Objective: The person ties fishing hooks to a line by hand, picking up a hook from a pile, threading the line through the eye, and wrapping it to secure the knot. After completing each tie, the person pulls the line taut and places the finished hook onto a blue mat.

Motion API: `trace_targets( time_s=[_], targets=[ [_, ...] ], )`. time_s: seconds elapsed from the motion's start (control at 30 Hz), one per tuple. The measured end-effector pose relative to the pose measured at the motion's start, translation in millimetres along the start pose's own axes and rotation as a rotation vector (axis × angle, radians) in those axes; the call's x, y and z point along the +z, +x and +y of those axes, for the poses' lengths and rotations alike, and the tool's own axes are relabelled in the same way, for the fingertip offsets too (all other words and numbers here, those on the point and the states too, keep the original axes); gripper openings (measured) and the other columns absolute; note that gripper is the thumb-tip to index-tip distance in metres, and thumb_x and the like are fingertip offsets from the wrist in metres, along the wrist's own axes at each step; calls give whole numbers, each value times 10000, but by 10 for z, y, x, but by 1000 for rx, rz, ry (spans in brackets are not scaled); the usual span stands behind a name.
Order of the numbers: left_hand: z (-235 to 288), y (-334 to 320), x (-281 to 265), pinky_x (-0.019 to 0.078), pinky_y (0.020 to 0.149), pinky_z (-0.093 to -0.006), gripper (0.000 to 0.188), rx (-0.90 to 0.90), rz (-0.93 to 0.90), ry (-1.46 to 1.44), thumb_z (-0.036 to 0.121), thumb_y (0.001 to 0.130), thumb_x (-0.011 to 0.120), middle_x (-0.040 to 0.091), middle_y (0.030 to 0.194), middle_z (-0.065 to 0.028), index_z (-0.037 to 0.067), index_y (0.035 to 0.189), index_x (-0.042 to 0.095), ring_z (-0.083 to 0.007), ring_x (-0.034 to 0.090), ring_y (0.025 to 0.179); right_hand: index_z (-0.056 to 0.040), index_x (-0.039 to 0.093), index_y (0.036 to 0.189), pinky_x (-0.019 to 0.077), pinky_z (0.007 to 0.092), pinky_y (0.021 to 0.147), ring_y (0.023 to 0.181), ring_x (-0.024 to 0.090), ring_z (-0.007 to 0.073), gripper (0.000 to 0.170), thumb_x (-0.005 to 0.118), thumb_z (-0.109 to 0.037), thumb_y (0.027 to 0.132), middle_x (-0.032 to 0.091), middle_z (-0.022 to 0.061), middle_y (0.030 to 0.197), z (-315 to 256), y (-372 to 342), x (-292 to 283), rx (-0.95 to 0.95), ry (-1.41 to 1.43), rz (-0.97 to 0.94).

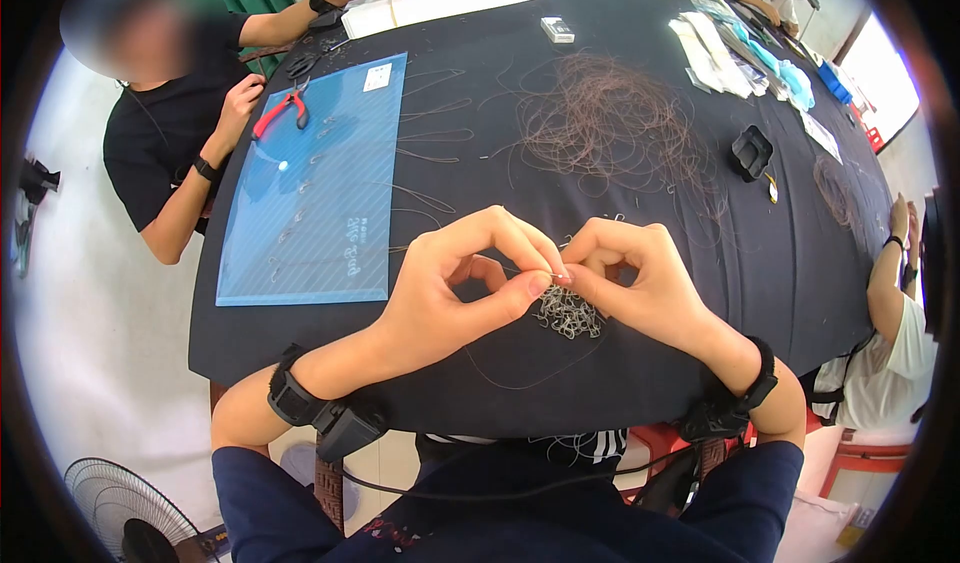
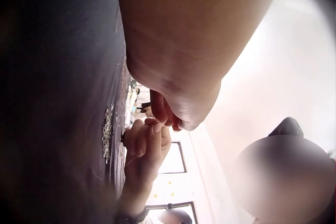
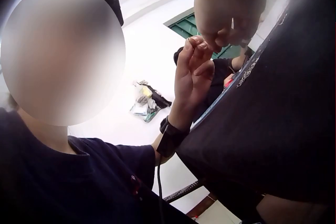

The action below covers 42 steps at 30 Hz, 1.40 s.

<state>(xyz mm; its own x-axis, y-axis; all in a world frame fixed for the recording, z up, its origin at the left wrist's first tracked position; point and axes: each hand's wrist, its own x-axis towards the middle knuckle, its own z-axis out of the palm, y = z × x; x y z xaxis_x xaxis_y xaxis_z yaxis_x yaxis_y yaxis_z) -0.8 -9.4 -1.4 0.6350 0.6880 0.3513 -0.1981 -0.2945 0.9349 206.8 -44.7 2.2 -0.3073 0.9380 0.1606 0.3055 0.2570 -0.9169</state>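
Both hands meet fingertip to fingertip above the dark table. In the head view the left hand (image 1: 465, 283) pinches a tiny metallic piece (image 1: 556, 277) between thumb and index finger. The right hand (image 1: 635, 278) pinches at the same spot, its thumb and index finger closed together. A thin dark line (image 1: 520, 387) loops down below the hands. Beneath them lies a heap of small silvery metal hooks (image 1: 568, 315), also seen in the left wrist view as a pile (image 2: 107, 134). Which hand holds the line is too small to tell.
On the left, a blue board (image 1: 325, 183) carries hooks with line loops and red-handled pliers (image 1: 280, 115). Tangled brown line (image 1: 605, 123) spreads beyond the hands. A black tray (image 1: 751, 153), small box (image 1: 557, 31) and white papers (image 1: 450, 1) lie farther off. Other people sit around the table.
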Motion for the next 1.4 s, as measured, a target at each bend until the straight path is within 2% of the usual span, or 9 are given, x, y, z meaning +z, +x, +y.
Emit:
trace_targets(
  time_s=[0.4, 0.6, 0.9, 1.2, 1.4],
  targets=[
    [11, -14, -11, 516, 714, -235, 51, 5, -24, -9, -18, 858, 603, 629, 946, -131, 3, 893, 571, -151, 624, 871, -28, 631, 827, 262, 222, 438, 447, 374, 9, 46, 666, -59, 829, 475, -21, 484, 21, 27, -33, 0, -55, 54],
    [5, -9, -19, 525, 742, -249, 57, 36, -43, -2, -32, 853, 607, 630, 949, -138, -6, 894, 578, -160, 629, 890, -36, 634, 837, 251, 225, 444, 445, 362, 9, 48, 669, -69, 832, 462, -25, 475, 45, 37, -50, 4, -58, 86],
    [31, -14, 7, 516, 630, -206, 61, 41, -40, -51, -47, 847, 610, 628, 959, -147, -17, 894, 586, -123, 611, 822, -31, 640, 843, 268, 202, 456, 445, 400, 0, 67, 662, -94, 849, 487, -42, 490, 57, 77, -119, -6, -51, 151],
    [71, -33, 20, 522, 698, -230, 88, 20, -129, -142, -66, 840, 608, 633, 953, -130, -10, 906, 591, -146, 626, 863, -19, 641, 860, 293, 175, 467, 469, 437, -3, 114, 647, -132, 872, 511, -48, 527, 133, 179, -395, -26, -97, 235],
    [82, -40, 37, 524, 750, -279, 89, 4, -188, -221, -73, 828, 618, 640, 942, -135, -12, 890, 599, -181, 634, 882, -7, 616, 857, 287, 175, 463, 477, 435, 1, 129, 628, -132, 888, 498, -48, 525, 276, 276, -661, -4, -111, 282]
  ],
)
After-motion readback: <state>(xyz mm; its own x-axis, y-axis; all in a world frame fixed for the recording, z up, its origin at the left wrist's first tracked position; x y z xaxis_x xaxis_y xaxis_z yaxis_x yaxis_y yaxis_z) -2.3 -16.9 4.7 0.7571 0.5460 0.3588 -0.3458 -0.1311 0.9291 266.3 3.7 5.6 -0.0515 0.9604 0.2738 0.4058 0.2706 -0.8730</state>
